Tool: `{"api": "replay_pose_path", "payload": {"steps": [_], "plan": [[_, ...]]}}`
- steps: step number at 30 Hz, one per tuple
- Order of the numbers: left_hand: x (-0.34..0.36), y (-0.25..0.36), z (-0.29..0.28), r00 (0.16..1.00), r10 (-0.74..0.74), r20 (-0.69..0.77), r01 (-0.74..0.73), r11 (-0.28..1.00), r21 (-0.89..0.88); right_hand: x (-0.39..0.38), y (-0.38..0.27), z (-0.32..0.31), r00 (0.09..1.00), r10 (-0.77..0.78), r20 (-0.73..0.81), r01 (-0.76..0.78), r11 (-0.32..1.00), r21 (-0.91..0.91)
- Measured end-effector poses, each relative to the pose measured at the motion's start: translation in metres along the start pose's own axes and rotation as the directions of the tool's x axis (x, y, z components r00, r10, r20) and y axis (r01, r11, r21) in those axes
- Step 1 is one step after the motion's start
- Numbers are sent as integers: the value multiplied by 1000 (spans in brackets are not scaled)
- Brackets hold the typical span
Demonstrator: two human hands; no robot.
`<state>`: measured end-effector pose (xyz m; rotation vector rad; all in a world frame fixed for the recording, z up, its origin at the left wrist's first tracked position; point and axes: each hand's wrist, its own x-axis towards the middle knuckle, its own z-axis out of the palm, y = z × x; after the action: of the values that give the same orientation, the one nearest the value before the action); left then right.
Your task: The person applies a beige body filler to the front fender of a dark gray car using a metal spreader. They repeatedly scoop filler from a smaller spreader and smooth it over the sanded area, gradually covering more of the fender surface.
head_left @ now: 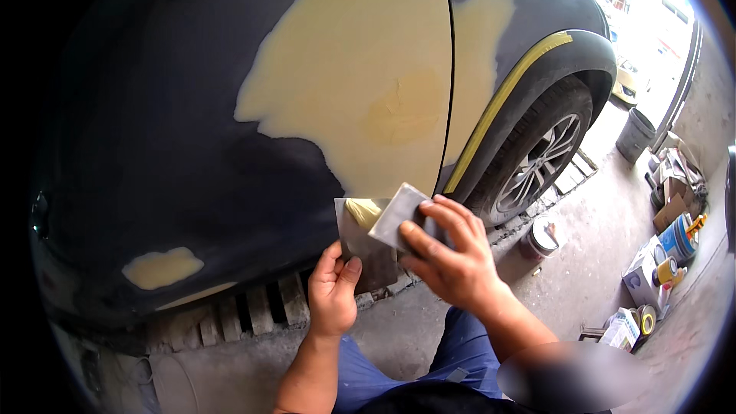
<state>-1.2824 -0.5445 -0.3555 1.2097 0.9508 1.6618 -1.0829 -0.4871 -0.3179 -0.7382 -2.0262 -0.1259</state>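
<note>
I'm in what looks like a car body-repair workshop. A dark car (169, 107) fills much of my view, its side spread with pale yellow patches of filler (337, 69), and yellow tape (500, 94) runs along the wheel arch (594, 50). Below me is a bare concrete floor (491, 326), where a round tub (543, 236) stands near the wheel (541, 162). Along the wall (711, 100) on my right, cans (676, 241), boxes (641, 274) and rolls of tape (648, 320) crowd together, with a dark bucket (635, 136) farther up. Beyond, the place opens to bright daylight, where another vehicle (627, 83) stands.
</note>
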Motion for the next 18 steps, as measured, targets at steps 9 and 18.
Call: {"api": "replay_pose_path", "payload": {"steps": [9,18], "plan": [[1,12,-30,903,406,-142,-264,784,561,0,30,22,990,138,4,-137,989,-62],[-6,0,-38,933,146,-328,-192,975,-111,76,61,57,967,138,-213,-201,930,-307]]}}
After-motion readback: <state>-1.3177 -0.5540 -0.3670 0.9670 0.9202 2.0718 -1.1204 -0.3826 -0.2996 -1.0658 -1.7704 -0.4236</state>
